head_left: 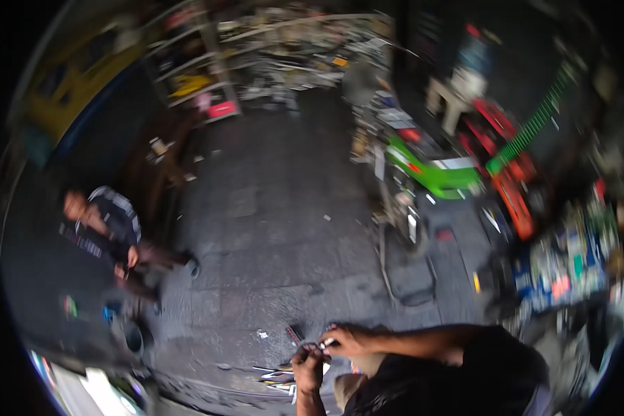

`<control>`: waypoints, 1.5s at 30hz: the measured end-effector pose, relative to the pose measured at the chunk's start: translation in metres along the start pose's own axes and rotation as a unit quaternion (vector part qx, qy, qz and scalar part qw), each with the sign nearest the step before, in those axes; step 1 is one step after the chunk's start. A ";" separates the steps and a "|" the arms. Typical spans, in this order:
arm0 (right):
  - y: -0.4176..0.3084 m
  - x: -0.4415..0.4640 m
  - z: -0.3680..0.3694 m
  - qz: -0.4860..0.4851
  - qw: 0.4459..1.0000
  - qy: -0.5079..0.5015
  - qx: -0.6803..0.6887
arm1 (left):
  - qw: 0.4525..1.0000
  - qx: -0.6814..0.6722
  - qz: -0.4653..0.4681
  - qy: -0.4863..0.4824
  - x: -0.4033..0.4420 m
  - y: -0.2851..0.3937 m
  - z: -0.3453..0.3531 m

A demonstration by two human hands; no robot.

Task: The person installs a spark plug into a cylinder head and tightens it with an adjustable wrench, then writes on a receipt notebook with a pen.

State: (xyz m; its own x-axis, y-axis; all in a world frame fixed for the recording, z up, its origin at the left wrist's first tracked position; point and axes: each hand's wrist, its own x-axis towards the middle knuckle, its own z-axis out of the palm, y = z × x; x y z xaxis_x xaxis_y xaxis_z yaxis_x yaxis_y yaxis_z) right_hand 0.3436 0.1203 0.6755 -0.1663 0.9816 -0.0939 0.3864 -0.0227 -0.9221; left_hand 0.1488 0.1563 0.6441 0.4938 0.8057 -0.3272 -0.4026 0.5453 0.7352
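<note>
My left hand [308,363] and my right hand [344,340] are close together at the bottom centre, fingers closed. Between their fingertips is a small pale, shiny piece [326,342], too small and blurred to name. Just beyond the hands, a small dark block with red on it [294,335] lies on the floor. A spread of thin, long hand tools [276,378] lies on the floor left of my left hand; their exact kinds are blurred.
A green-bodied motorcycle [433,173] stands at right, near a red frame [509,173]. Bottles and containers [568,267] crowd the right edge. Shelves of parts [305,52] line the back. Another person [114,236] sits at left near a dark bucket [134,338].
</note>
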 end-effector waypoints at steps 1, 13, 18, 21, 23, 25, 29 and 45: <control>0.035 -0.018 0.013 -0.065 0.994 0.087 -0.025 | 0.999 0.027 -0.031 -0.035 0.001 -0.007 0.006; -0.012 -0.217 -0.035 0.151 0.926 0.340 0.066 | 0.916 0.210 -0.264 -0.219 -0.004 -0.076 0.143; -0.002 -0.278 -0.093 0.199 0.862 0.444 0.141 | 0.891 0.254 -0.254 -0.277 0.015 -0.132 0.243; 0.009 -0.331 -0.149 0.249 0.834 0.466 0.159 | 0.827 0.416 -0.081 -0.370 0.019 -0.180 0.329; 0.027 -0.372 -0.185 0.255 0.813 0.508 0.128 | 0.784 0.479 0.014 -0.395 0.017 -0.223 0.391; 0.049 -0.421 -0.231 0.255 0.817 0.510 0.089 | 0.763 0.495 0.011 -0.416 0.023 -0.274 0.452; 0.087 -0.508 -0.358 0.339 0.799 0.492 0.067 | 0.792 0.445 0.059 -0.413 0.038 -0.391 0.573; 0.261 -0.459 -0.792 0.232 0.882 0.403 0.077 | 0.881 0.468 -0.031 -0.057 0.364 -0.448 0.786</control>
State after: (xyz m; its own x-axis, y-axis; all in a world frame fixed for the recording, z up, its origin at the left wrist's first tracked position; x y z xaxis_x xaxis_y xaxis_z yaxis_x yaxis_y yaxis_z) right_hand 1.2397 -0.1859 0.7749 0.6997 0.6751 -0.2340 0.1057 -0.4217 -0.9005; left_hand 1.1151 0.0236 0.6623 0.5875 0.7240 -0.3616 0.4136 0.1155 0.9031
